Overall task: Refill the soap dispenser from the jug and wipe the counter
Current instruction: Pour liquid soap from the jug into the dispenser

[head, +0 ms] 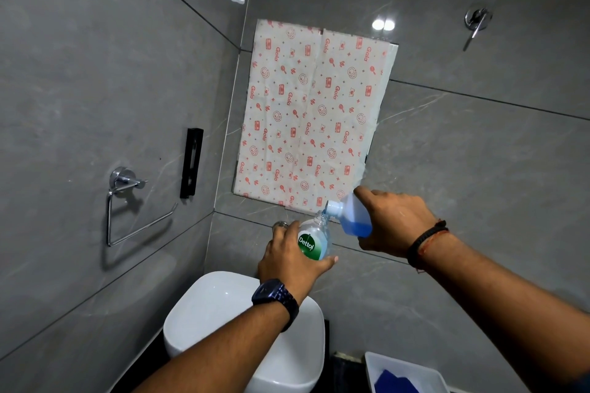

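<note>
The soap dispenser (314, 241) is clamped in the left hand (292, 260) above the basin (204, 313). The jug (352, 217), gripped by the right hand (394, 223), is tilted from two o'clock, its long axis slanting down, spout meeting the dispenser's open neck.
</note>
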The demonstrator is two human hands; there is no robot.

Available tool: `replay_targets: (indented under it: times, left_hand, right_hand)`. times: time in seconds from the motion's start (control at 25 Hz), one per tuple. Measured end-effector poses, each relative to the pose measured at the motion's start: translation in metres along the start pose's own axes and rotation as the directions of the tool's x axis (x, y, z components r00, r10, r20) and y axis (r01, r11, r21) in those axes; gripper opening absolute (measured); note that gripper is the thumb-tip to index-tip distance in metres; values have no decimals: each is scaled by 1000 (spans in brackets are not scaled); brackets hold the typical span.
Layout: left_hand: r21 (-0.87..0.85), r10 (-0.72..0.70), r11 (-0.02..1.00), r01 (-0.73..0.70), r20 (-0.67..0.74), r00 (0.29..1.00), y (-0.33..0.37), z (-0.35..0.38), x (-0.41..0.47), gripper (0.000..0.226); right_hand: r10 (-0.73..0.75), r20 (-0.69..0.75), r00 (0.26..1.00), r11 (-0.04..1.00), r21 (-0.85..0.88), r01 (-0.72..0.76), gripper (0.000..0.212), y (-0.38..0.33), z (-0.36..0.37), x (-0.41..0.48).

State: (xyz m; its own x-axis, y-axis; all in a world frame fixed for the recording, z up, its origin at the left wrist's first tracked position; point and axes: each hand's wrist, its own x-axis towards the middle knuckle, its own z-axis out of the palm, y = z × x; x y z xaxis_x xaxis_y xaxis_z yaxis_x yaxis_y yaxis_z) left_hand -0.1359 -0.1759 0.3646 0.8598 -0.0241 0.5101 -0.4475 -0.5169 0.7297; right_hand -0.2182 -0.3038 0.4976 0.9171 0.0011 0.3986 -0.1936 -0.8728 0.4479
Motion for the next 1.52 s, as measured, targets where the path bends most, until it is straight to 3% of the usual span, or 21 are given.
replay_targets:
  times: [1.52]
  left_hand:
    - [-20,0,1000,0,-13,1000,5,-10,-2,88]
  right_hand:
    - [-20,-52,998,1000,11,20,66,1,-4,3]
